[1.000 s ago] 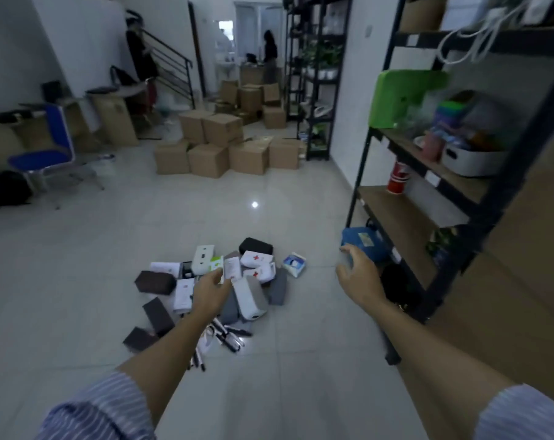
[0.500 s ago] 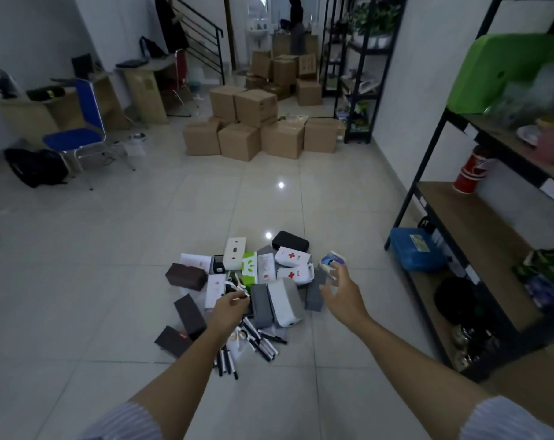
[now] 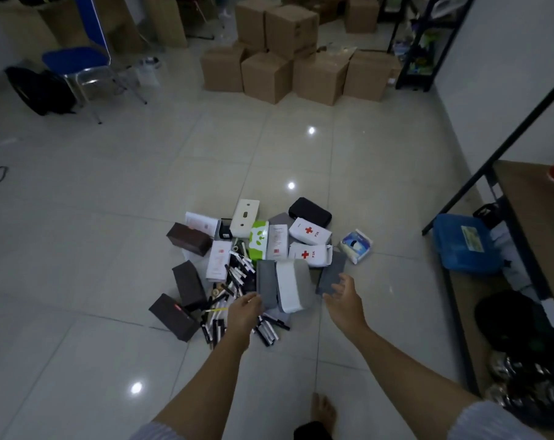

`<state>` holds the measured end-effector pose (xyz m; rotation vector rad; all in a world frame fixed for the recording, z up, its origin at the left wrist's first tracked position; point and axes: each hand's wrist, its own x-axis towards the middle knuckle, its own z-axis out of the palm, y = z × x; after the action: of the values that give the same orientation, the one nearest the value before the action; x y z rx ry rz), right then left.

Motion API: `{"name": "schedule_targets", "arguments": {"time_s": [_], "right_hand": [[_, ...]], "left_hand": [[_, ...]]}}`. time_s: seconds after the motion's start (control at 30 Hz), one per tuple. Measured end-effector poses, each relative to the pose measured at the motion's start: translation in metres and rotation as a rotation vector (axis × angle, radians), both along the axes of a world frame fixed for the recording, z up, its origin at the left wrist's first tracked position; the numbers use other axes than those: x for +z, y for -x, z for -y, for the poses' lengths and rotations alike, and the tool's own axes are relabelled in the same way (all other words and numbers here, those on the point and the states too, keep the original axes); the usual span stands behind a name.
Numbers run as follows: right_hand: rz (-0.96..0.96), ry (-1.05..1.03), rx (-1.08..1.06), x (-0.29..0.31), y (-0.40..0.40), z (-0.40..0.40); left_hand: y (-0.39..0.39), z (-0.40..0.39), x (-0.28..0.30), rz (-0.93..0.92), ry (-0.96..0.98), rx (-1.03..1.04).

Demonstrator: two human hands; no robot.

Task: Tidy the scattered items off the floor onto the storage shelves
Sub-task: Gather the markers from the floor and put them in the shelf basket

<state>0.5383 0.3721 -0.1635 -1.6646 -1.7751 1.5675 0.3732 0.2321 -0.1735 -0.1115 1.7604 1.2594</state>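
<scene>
Tiled floor [image 3: 110,249]: hands [image 3: 342,296] spread, seemingly empty, above box pile [image 3: 293,285]; shelves [image 3: 523,217] right.

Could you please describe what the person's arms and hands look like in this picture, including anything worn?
Both forearms are bare. The left hand and right hand wear no gloves, and no rings or watch show. Light, finely striped sleeves are pushed up near the elbows: the left sleeve and right sleeve. One bare foot shows below.

Head view looks steeply down at the nearby tiled floor [image 3: 110,249].
</scene>
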Motion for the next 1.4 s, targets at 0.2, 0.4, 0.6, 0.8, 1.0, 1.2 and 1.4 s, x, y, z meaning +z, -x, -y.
{"name": "schedule_targets", "arguments": {"time_s": [0.2, 0.4, 0.6, 0.8, 1.0, 1.2, 1.4], "right_hand": [[0.108, 0.109, 0.036, -0.077, 0.022, -0.072], [0.214, 0.151, 0.098, -0.178, 0.051, -0.125], [0.282, 0.229, 0.046, -0.322, 0.074, -0.148], [0.276, 0.330, -0.041, -0.460, 0.083, -0.153], [0.181, 0.358, -0.093, -0.556, 0.090, -0.159], [0.021, 0.419, -0.139, -0.595, 0.103, -0.166], [0.001, 0.408, -0.152, -0.576, 0.108, -0.156]], "left_hand": [[-0.014, -0.067, -0.053, 0.172, -0.023, 0.197], [-0.003, -0.121, -0.145, 0.264, -0.010, 0.296], [0.008, -0.162, -0.280, 0.306, 0.047, 0.417], [0.003, -0.191, -0.410, 0.274, 0.107, 0.376], [0.006, -0.205, -0.502, 0.105, 0.155, 0.238], [0.014, -0.214, -0.545, -0.062, 0.109, 0.094], [0.020, -0.216, -0.521, -0.155, 0.113, 0.039]]}}
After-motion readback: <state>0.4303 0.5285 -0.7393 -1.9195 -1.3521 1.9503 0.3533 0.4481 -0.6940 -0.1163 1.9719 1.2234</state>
